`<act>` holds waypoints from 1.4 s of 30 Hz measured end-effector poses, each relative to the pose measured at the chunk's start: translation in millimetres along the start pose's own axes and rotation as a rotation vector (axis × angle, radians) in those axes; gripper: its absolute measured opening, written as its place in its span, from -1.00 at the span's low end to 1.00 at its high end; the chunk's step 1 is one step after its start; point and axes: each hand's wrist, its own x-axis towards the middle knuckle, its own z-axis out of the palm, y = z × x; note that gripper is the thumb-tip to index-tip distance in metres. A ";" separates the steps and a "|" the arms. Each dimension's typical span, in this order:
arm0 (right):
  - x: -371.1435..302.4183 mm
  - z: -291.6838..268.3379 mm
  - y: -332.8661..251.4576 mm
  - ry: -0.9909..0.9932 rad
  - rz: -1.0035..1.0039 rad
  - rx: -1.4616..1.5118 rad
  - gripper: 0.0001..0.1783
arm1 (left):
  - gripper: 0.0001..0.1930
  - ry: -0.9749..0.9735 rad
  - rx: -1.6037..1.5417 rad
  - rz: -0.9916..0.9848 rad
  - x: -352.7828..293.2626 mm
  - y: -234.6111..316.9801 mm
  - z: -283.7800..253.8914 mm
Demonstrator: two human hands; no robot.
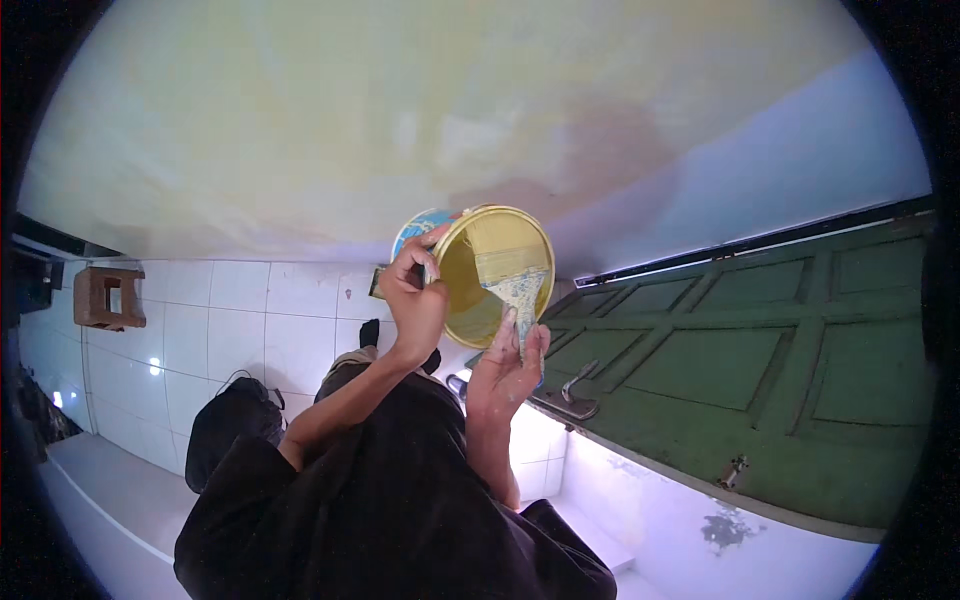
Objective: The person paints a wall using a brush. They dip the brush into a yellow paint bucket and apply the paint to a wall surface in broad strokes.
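A round paint bucket (462, 300) is held up in front of me, its mouth tilted toward me and its inside coated yellow. Gripping its left rim is my left hand (412, 305), with the fingers on the outside hidden. My right hand (505, 372) is closed around the handle of a wide, flat paintbrush (520, 292). Yellow paint covers the brush's bristles, which lie within the bucket's mouth, against or near its inner wall. Whitish-blue dried paint speckles the brush's lower part. A blue and white curved surface shows behind the bucket's left edge; whether it belongs to the bucket I cannot tell.
Ahead rises a wall (300, 120) with uneven yellow paint. A green panelled door (690, 370) with a metal handle (578, 388) stands close on the right. On the white tiled floor (240, 290) are a brown hollow block (95, 298) and a black bag (235, 415) at left.
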 end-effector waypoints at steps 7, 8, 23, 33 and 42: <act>-4.6 9.1 -2.2 0.025 -0.036 0.040 -0.92 | -0.76 -0.034 -0.001 0.000 -0.8 7.8 -2.0; -5.6 9.2 -2.5 -0.012 -0.028 0.023 -0.98 | -0.76 -0.030 -0.004 0.002 -0.6 7.9 -4.8; 2.6 1.4 -4.4 0.051 0.034 0.008 -0.86 | -0.79 -0.014 0.056 -0.009 -7.4 -12.5 -11.4; 5.0 4.9 -2.2 0.084 0.018 0.005 -0.87 | -0.79 0.016 0.189 0.005 -8.0 -10.5 -8.7; 0.5 5.6 -0.1 0.039 0.011 0.033 -0.94 | -0.80 0.006 0.190 -0.007 -8.0 -6.5 -8.1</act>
